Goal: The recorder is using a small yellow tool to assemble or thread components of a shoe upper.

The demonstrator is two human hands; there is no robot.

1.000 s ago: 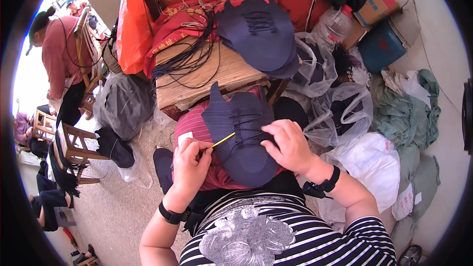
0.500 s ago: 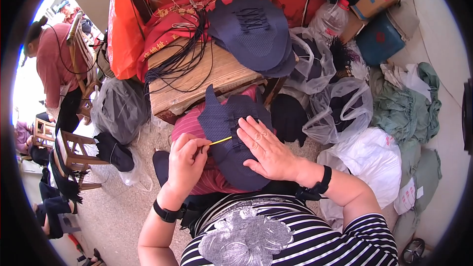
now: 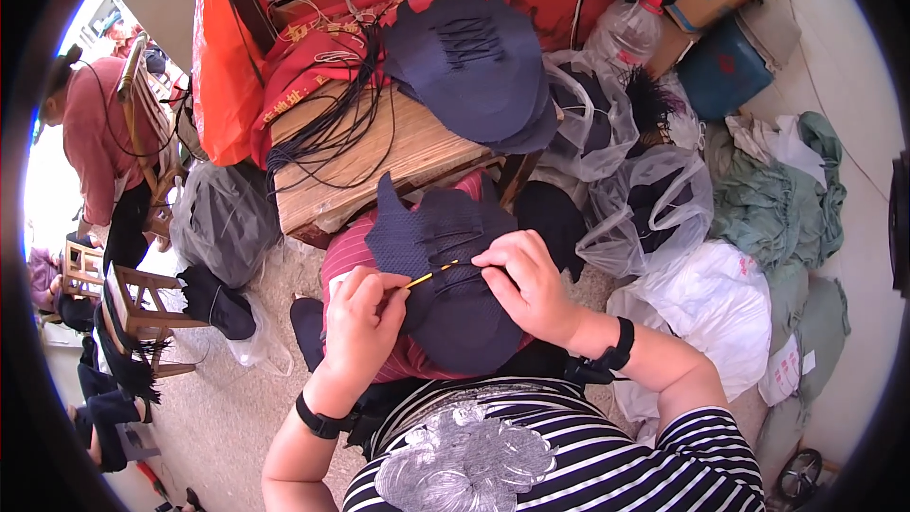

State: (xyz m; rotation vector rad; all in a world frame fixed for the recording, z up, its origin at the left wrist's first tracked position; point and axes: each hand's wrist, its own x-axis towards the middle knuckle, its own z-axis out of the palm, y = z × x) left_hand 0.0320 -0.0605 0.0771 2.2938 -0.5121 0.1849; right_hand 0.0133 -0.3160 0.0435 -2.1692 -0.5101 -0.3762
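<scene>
A dark navy shoe upper lies across my lap over red striped cloth, dark lacing running across its middle. My left hand is closed in a pinch on a thin yellow stick-like tool, which points right across the upper. My right hand pinches a dark lace near the tool's far tip. The tip is partly covered by dark material, so its shape cannot be made out.
Ahead stands a wooden stool with a bundle of dark laces and stacked navy uppers. Plastic bags and a white sack lie to the right. A person bends at the far left, near small wooden stools.
My right hand has gone from lying flat on the upper to pinching the lace by the tool's tip. The left hand keeps the yellow tool, and the view has shifted slightly.
</scene>
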